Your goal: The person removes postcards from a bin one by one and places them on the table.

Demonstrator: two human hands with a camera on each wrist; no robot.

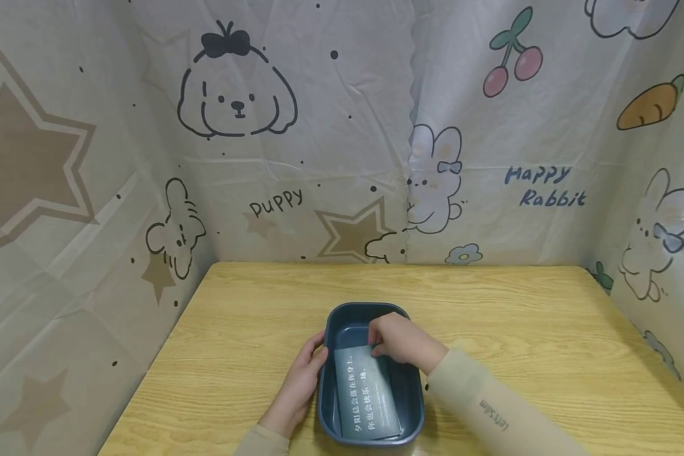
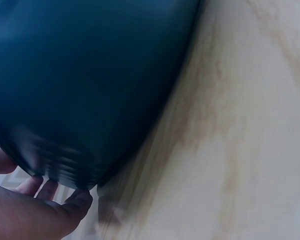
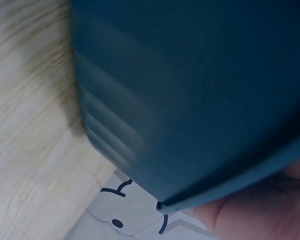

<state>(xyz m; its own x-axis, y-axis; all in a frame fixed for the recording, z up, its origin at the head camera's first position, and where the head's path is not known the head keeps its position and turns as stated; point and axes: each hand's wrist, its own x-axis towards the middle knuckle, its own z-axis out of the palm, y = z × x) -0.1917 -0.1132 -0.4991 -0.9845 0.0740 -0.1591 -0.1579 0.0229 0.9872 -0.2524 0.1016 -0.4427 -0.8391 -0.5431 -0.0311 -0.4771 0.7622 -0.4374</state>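
A deep, dark blue plastic bin (image 1: 370, 308) with rounded corners stands on the table. Inside it lies a thin grey-green booklet (image 1: 365, 392) with two lines of white Chinese characters, slightly slanted. My left hand (image 1: 303, 380) holds the bin's left side, thumb at the rim. In the left wrist view, fingertips (image 2: 80, 197) touch the bin's outer wall (image 2: 85, 100). My right hand (image 1: 401, 339) reaches over the right rim and pinches the booklet's upper right corner. From the right wrist, the bin's ribbed outer side (image 3: 115, 120) fills much of the view, and the fingertips are hidden.
The yellow wood-grain table (image 1: 251, 316) extends around the bin to both sides and behind it. A pale cloth curtain (image 1: 348, 145) printed with cartoon animals, stars and fruit encloses the back and both sides.
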